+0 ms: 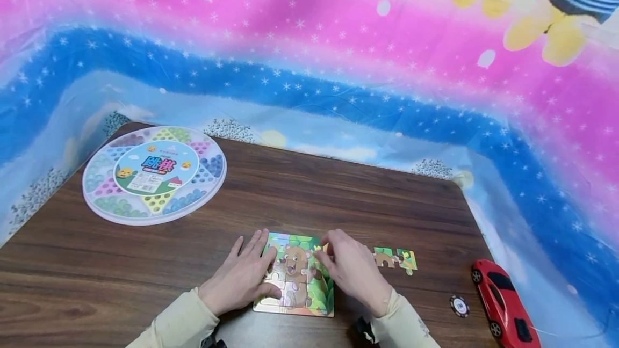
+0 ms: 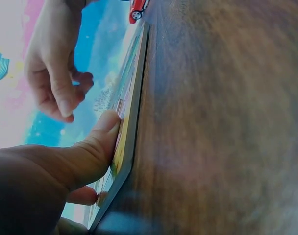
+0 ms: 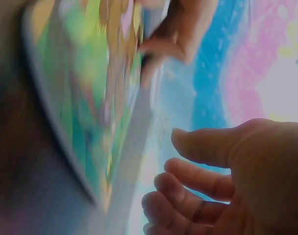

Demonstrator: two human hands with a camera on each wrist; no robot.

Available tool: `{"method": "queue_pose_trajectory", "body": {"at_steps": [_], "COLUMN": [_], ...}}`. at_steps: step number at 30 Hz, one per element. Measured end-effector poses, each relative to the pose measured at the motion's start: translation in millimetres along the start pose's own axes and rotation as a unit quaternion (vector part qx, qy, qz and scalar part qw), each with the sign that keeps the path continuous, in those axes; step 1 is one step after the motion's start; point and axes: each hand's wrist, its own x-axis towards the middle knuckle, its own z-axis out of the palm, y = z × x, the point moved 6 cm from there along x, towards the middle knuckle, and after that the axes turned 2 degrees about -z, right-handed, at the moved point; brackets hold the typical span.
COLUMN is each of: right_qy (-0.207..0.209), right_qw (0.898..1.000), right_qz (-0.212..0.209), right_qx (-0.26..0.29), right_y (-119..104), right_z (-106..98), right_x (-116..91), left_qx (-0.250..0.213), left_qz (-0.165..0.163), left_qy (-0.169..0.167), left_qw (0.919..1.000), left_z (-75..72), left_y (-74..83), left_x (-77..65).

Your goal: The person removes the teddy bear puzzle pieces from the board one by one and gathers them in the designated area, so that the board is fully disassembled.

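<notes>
A jigsaw puzzle point(image 1: 296, 297) with a cartoon bear on a green background lies flat in its thin tray, most of its picture filled with pieces. My left hand point(image 1: 244, 278) rests along its left side, fingers extended, with the thumb point(image 2: 97, 139) on the puzzle's face. Over the upper right part of the puzzle is my right hand point(image 1: 355, 270), its fingers bent loosely. In the right wrist view, thumb and fingers point(image 3: 203, 147) are apart with nothing between them. Several joined-looking loose puzzle pieces point(image 1: 385, 258) lie just right of that hand, which partly hides them.
At the back left sits a round Chinese checkers set point(image 1: 155, 205) with coloured marbles under its cover. A black-and-white poker chip point(image 1: 459, 306) and a red toy car point(image 1: 505, 302) lie at the right of the brown wooden table point(image 1: 309, 187). A patterned cloth point(image 1: 290, 69) hangs behind.
</notes>
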Motion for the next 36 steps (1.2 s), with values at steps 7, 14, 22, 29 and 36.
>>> {"method": "queue_pose_trajectory", "body": {"at_steps": [7,14,22,29,36], "right_qy": [-0.040,-0.044,-0.070,-0.072,-0.044], "right_qw": [0.998,0.996,0.992,0.990,0.986], "right_qz": [-0.040,-0.080,-0.106,-0.119,-0.157], "right_qx": [0.021,-0.004,-0.018,-0.009,-0.017], "right_y": [-33.6,-50.1,-52.3,-52.3,-59.3], "right_z": [21.4,34.8,46.6,48.6,49.2], "right_x": [3.4,1.7,-1.0,-1.4,-2.0], "left_qx": [0.010,0.019,0.022,0.016,0.035], "left_qz": [-0.003,0.002,0.004,-0.008,-0.009], "left_qy": [0.003,0.004,0.017,0.005,-0.002], "left_qw": [0.9999,0.9998,0.9996,0.9998,0.9993], "left_z": [1.1,1.1,0.9,2.6,2.8], "left_y": [0.3,0.3,1.1,-0.8,-1.7], "left_x": [-0.7,-0.3,-2.8,-4.0,-3.5]}}
